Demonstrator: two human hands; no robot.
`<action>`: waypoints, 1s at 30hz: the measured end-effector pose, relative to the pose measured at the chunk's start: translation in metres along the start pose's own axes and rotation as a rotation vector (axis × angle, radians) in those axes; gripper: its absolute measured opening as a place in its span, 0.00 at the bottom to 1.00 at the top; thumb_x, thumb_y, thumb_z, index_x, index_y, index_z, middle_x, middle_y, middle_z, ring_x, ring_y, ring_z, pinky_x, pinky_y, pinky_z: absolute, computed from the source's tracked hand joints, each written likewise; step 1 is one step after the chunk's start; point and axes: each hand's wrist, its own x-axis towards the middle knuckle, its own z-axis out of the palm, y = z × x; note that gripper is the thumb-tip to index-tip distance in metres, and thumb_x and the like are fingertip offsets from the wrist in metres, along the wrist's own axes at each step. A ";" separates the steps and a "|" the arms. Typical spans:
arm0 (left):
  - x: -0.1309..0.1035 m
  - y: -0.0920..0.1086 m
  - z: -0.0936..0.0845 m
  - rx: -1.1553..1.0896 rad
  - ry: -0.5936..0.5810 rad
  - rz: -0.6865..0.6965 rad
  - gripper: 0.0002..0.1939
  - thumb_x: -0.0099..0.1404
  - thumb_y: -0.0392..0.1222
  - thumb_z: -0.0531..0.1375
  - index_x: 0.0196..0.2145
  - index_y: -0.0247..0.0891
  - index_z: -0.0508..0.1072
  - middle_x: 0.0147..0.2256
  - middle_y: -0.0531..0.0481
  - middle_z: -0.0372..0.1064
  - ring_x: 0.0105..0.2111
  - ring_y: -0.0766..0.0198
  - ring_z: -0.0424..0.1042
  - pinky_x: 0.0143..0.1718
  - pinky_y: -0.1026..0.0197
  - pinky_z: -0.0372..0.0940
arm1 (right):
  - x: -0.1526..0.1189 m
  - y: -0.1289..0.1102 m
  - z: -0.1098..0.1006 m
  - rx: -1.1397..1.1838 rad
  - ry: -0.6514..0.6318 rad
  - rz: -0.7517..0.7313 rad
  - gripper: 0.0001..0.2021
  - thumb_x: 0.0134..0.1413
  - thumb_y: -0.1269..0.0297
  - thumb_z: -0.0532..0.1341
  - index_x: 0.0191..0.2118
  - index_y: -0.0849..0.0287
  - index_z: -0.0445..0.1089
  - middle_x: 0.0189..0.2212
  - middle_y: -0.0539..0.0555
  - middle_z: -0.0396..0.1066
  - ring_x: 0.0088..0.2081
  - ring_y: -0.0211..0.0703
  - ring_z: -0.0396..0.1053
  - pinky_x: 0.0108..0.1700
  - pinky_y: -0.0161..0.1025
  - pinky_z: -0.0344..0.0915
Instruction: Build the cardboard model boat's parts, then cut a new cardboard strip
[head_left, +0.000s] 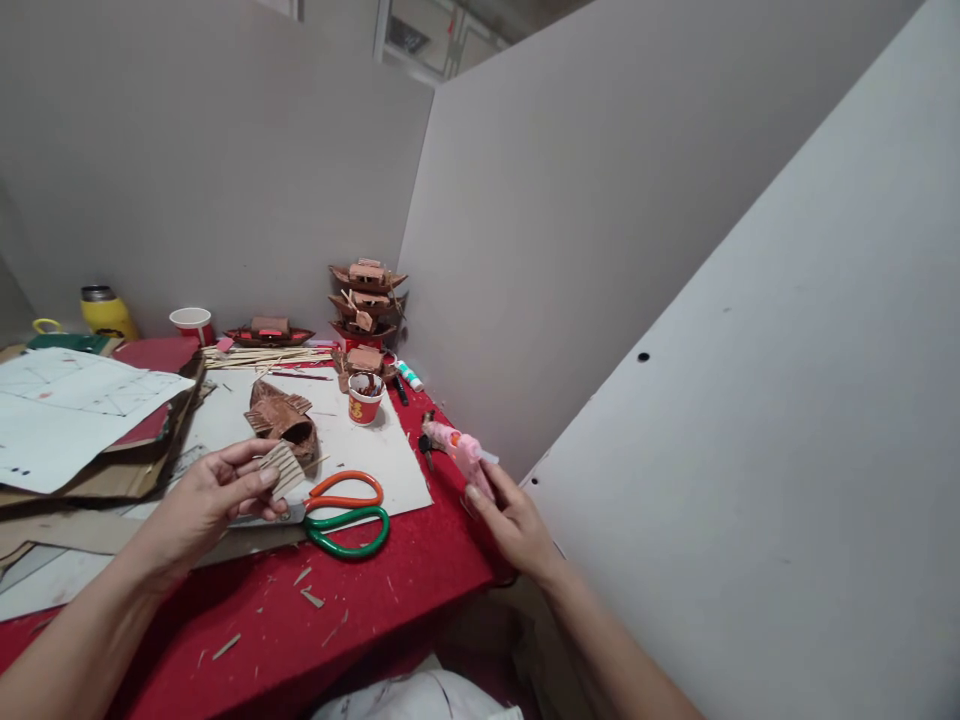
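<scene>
Between the thumb and fingers of my left hand (236,482) is a small piece of corrugated cardboard (283,470), its ridges facing up. My right hand (516,522) grips a pink glue gun (466,455) by its handle at the table's right edge, the nozzle pointing away to the left. Just behind the cardboard lies a brown model house or boat part (283,418) with a round opening. Large scissors (346,515) with one orange and one green handle rest beside my left hand, their blades partly hidden by it.
Several brown model boats (367,300) are stacked in the back corner, and another boat (270,330) sits left of them. A red paper cup (366,398) holds dark stuff. Thin sticks (262,356), drawn paper sheets (75,410) and a yellow bottle (109,312) lie farther left. Grey partitions (600,220) bound the table.
</scene>
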 end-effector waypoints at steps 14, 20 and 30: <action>-0.004 0.005 0.004 0.010 -0.050 -0.004 0.25 0.49 0.44 0.72 0.44 0.38 0.72 0.33 0.53 0.74 0.24 0.64 0.74 0.27 0.64 0.70 | 0.021 0.023 -0.010 -0.617 -0.294 -0.393 0.25 0.65 0.73 0.50 0.63 0.45 0.56 0.59 0.53 0.65 0.55 0.47 0.64 0.56 0.53 0.59; -0.003 0.005 0.005 0.001 -0.048 0.000 0.24 0.50 0.43 0.71 0.44 0.39 0.72 0.35 0.51 0.74 0.24 0.65 0.74 0.28 0.63 0.70 | 0.026 0.026 -0.009 -0.605 -0.296 -0.345 0.25 0.63 0.74 0.50 0.63 0.46 0.57 0.60 0.53 0.64 0.56 0.47 0.62 0.58 0.53 0.58; -0.004 0.004 0.004 0.021 -0.041 -0.006 0.25 0.50 0.44 0.71 0.45 0.39 0.72 0.33 0.52 0.74 0.25 0.64 0.74 0.29 0.63 0.69 | 0.030 0.034 -0.016 -0.697 -0.241 -0.380 0.24 0.63 0.71 0.52 0.63 0.44 0.58 0.58 0.53 0.66 0.53 0.49 0.66 0.54 0.53 0.60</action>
